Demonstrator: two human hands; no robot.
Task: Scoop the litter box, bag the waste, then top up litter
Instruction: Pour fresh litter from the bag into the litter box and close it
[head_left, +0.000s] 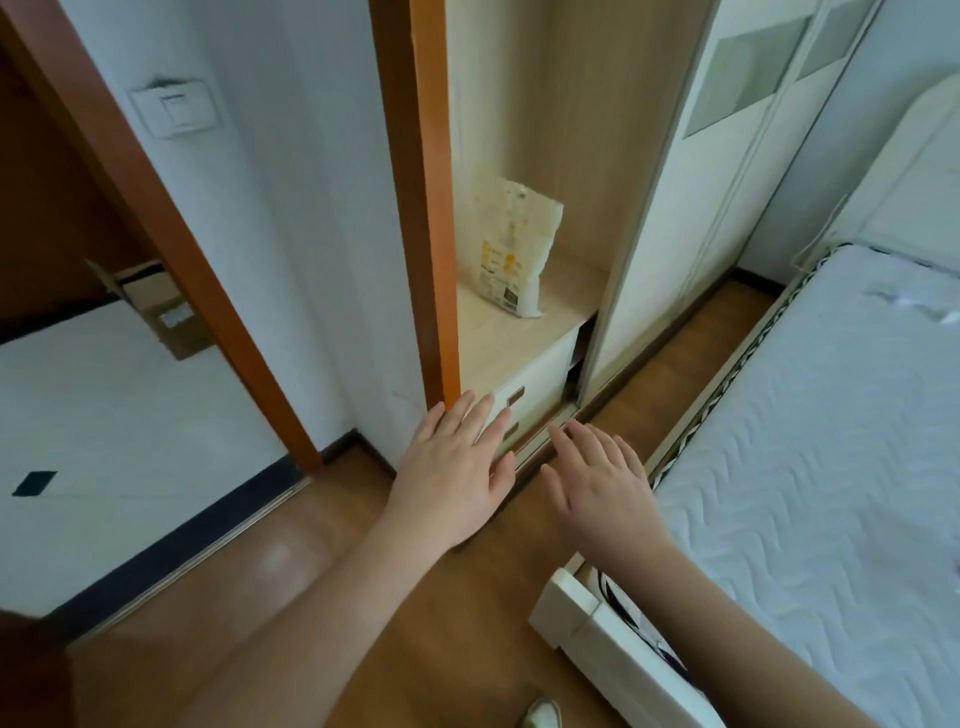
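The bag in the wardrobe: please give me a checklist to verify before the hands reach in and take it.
1. Left hand empty, fingers spread: ok.
2. Right hand empty, fingers spread: ok.
3. Sliding door pushed aside, opening clear: ok.
4. Bag upright on the shelf with nothing in front of it: ok.
5. Bag sealed, so nothing spills when lifted: cannot tell.
6. Bag holds litter: cannot tell, print too blurred.

You stand in home bedroom: mattress (810, 441) on bed, sliding-door wardrobe (675, 218), wood floor (441, 597), doorway (104, 389), wall switch (176, 108).
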